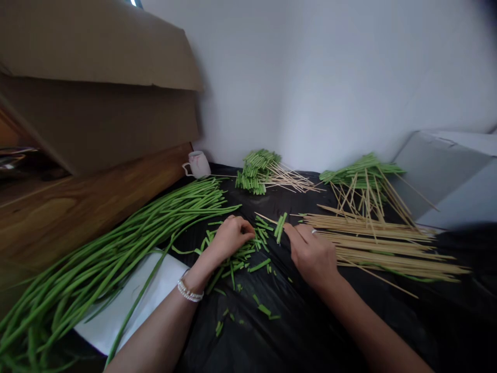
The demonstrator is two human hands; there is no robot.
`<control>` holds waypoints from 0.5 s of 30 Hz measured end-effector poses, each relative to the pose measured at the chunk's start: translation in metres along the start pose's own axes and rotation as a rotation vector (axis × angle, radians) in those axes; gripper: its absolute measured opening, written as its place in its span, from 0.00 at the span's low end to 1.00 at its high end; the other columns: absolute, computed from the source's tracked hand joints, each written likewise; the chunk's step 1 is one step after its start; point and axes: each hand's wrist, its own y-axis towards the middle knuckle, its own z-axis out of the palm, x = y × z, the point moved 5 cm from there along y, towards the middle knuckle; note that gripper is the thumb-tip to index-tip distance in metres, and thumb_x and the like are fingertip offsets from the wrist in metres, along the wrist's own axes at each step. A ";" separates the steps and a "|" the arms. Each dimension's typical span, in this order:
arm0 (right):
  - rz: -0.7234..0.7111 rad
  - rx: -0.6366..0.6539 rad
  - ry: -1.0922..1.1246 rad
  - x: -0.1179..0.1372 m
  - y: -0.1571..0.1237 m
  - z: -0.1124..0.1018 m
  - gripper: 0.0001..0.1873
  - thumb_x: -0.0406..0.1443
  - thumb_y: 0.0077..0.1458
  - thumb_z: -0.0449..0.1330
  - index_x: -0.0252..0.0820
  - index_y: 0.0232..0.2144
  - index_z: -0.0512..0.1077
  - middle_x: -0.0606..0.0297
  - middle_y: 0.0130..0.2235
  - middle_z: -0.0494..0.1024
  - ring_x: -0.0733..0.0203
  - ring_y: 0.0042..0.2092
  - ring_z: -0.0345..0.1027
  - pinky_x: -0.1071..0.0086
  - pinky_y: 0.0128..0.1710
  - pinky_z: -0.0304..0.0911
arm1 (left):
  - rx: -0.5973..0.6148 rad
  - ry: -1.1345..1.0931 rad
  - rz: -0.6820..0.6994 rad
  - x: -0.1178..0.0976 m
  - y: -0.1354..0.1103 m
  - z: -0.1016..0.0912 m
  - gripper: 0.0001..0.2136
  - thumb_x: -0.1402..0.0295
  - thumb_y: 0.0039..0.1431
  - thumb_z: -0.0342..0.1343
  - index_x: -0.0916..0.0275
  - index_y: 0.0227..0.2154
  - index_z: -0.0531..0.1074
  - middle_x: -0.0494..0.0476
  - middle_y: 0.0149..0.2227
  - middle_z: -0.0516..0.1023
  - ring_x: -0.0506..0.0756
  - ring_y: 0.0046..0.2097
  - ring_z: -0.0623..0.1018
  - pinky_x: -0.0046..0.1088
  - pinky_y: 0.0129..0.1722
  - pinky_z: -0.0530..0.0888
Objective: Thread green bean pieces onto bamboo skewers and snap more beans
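Observation:
Pinched between the fingers of my right hand (313, 254) is a thin wooden skewer (266, 217). Two or so short cut green stem pieces (280, 228) are threaded side by side across it, just beyond my fingertips. My left hand (232, 237) is closed in a pinch over a loose pile of cut green pieces (244, 254); whatever its fingertips hold is hidden. Left of that hand lies a big bundle of long, uncut green stems (155, 223), perhaps garlic scapes. Beside my right hand, many bare skewers (388, 248) lie in a row.
Filled skewers are stacked in one heap (256, 171) at the back and another (365, 173) at back right. A mug (199, 165) stands by a cardboard box (155, 114). A white box (446, 176) is at right. Black plastic sheeting (295, 331) covers the surface; a white sheet (135, 295) lies under the stems.

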 end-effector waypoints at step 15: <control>0.009 -0.010 0.007 0.002 0.002 -0.003 0.12 0.28 0.59 0.53 0.35 0.42 0.75 0.64 0.28 0.74 0.64 0.30 0.60 0.67 0.30 0.49 | -0.117 -0.381 -0.051 0.001 0.003 -0.004 0.07 0.65 0.53 0.60 0.62 0.32 0.80 0.56 0.33 0.81 0.55 0.36 0.77 0.30 0.41 0.69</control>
